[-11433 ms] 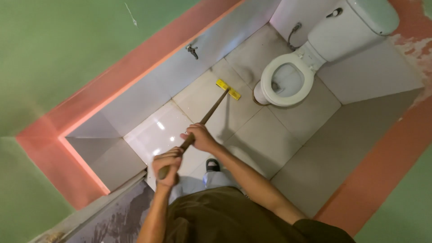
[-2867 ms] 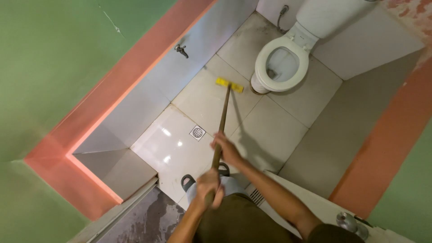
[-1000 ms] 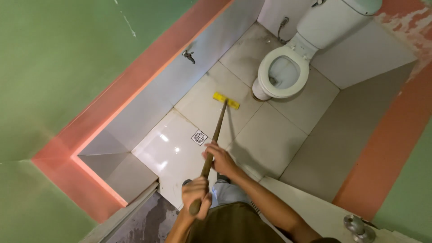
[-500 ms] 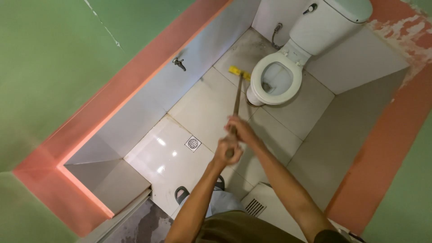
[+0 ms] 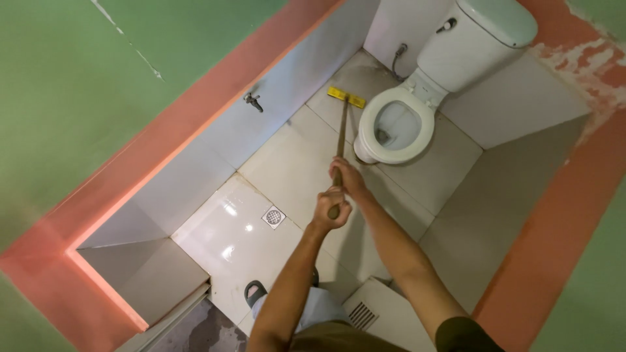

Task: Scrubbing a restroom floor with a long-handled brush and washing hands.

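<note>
Pushed farther since 0.5 s ago, the brush (image 5: 345,97) now lies on the floor (image 5: 287,163) just left of the toilet (image 5: 398,124). Both hands, left hand (image 5: 330,206) and right hand (image 5: 347,178), are closed around its handle (image 5: 340,133).

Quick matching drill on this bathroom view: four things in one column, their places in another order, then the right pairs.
Things:
1. brush head
2. floor drain
3. wall tap
4. toilet bowl

Places:
A. on the grey wall tiles at the left
B. on the floor tiles to the left of the hands, near the glare
C. on the floor just left of the toilet, at the far end of the wooden handle
D. below the white cistern, against the far wall

Pairs: 1-C, 2-B, 3-A, 4-D
</note>
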